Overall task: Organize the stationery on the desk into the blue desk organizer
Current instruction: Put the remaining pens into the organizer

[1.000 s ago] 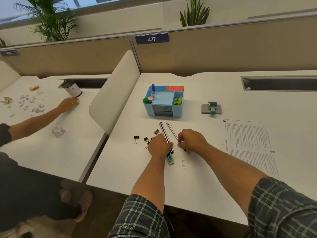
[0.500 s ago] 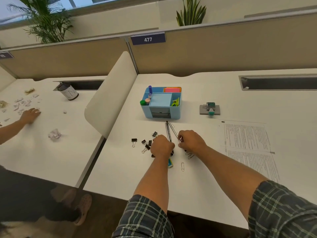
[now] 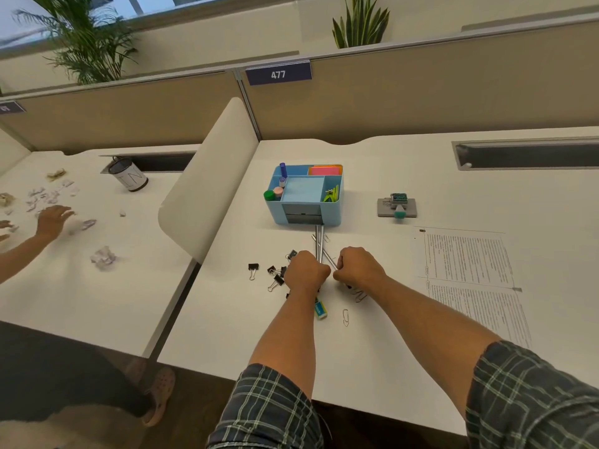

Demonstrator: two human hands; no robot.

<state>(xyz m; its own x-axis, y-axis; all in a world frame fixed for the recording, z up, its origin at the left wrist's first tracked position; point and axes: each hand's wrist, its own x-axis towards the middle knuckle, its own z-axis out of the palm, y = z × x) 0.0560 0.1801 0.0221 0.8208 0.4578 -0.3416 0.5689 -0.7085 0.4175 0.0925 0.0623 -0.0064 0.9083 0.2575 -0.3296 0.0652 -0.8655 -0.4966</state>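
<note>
My left hand (image 3: 306, 272) and right hand (image 3: 358, 266) both curl fingers round the silver pens (image 3: 319, 244) on the counter (image 3: 372, 335). Pen tips reach the blue desk organizer (image 3: 306, 196) just ahead; binder clips (image 3: 275, 273) lie left of my left fist.

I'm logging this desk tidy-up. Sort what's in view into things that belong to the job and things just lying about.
Belongs to the job:
blue desk organizer
pens, gripped by the left hand and the right hand
binder clips
paper clips
eraser

Just lying about:
printed sheets
grey punch
cup and crumpled paper on the neighbouring desk
</note>
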